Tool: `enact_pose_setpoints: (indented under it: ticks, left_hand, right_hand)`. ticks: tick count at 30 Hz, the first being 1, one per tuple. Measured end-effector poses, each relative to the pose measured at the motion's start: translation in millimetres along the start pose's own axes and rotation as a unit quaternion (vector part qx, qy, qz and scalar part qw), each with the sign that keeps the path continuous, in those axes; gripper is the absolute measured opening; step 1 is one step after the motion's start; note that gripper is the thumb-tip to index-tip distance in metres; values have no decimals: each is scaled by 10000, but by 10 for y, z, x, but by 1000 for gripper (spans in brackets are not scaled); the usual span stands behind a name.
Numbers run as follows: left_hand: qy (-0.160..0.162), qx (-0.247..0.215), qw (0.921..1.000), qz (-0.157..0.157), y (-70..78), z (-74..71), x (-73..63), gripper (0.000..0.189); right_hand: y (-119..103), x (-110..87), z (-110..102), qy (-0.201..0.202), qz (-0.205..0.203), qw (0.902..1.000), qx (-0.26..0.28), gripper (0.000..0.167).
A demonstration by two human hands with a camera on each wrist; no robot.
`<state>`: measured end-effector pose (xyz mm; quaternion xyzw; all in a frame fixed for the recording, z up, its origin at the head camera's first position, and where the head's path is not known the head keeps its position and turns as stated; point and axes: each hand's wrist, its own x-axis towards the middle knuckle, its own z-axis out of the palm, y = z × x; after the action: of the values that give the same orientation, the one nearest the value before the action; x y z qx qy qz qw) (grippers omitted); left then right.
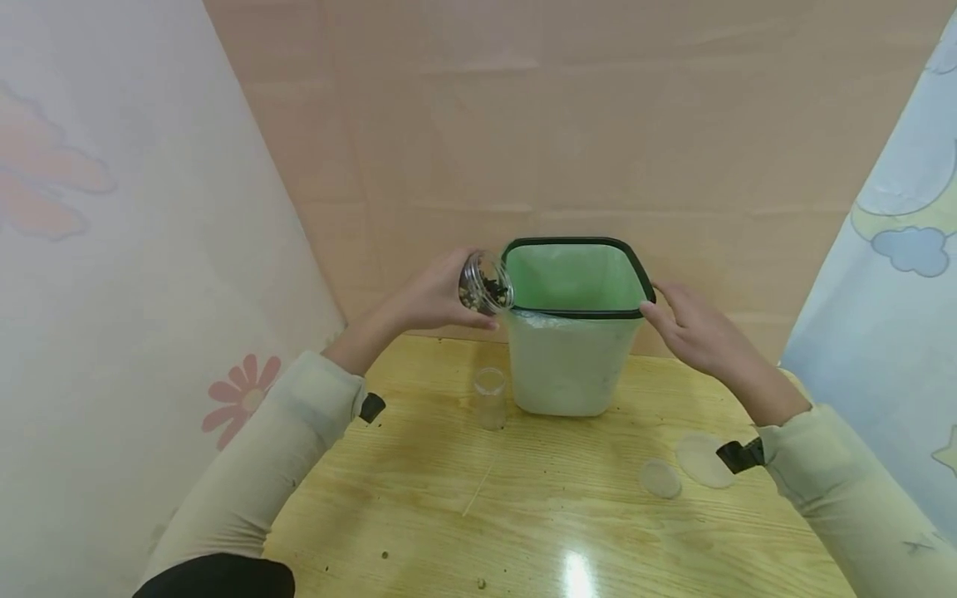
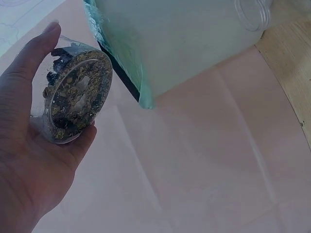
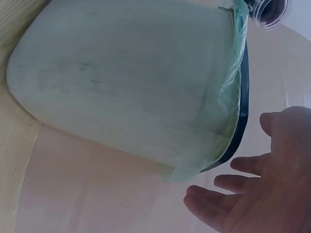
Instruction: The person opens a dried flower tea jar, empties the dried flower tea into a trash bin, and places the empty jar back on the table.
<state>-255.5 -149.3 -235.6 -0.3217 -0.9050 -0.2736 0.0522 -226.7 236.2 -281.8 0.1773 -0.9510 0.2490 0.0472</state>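
Note:
My left hand [image 1: 441,292] grips a clear jar [image 2: 77,92] round its side. Dark and yellowish dried bits lie inside the jar, which is tilted with its open mouth toward the bin's left rim. The white bin [image 1: 571,365] stands upright, with a green liner [image 1: 571,274] inside and a black rim [image 1: 571,315]. At the bin's right rim is my right hand [image 1: 695,332], its fingers loosely extended and spread. In the right wrist view those fingers [image 3: 209,201] are right beside the rim and grip nothing.
A second clear jar [image 1: 490,403] stands just left of the bin. Two flat translucent discs [image 1: 661,479] lie on the wooden table [image 1: 568,515] at right. A thin stick [image 1: 477,490] and scattered crumbs lie nearer. A paper-covered wall [image 1: 598,149] rises behind the bin.

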Motion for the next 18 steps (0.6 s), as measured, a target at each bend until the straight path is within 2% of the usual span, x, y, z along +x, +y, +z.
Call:
enact_pose_setpoints:
  ticks: [10, 18]
  left_hand:
    - [89, 237, 9997, -29, -57, -42, 96, 107]
    - [88, 254, 9996, -26, -97, -68, 191, 102]
  right_hand:
    - [-131, 157, 79, -61, -153, 9998, -91, 72]
    - [-139, 252, 178, -78, -247, 9995, -161, 71]
